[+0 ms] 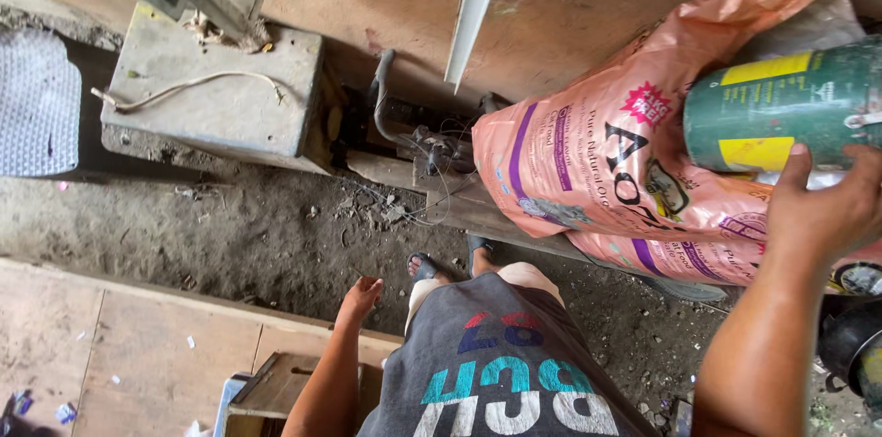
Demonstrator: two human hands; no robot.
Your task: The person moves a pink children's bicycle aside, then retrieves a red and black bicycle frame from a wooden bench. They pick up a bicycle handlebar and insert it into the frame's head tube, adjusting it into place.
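Green metal shows at the upper right, where a large can (788, 106) with yellow label patches lies on its side above a pink printed sack (606, 161). The person's right hand (827, 203) cups the can from below, its grip wrapped around the can's lower edge with the thumb pressed against the side. The left hand (360, 297) hangs loose beside the grey printed shirt (501, 363), fingers slack and spread, holding nothing, just above a wooden box (276, 386). Two sandalled feet (450, 264) stand on the dirt floor (248, 226). A concrete block (220, 92) with a pale cord (197, 86) across it sits well apart at the upper left.
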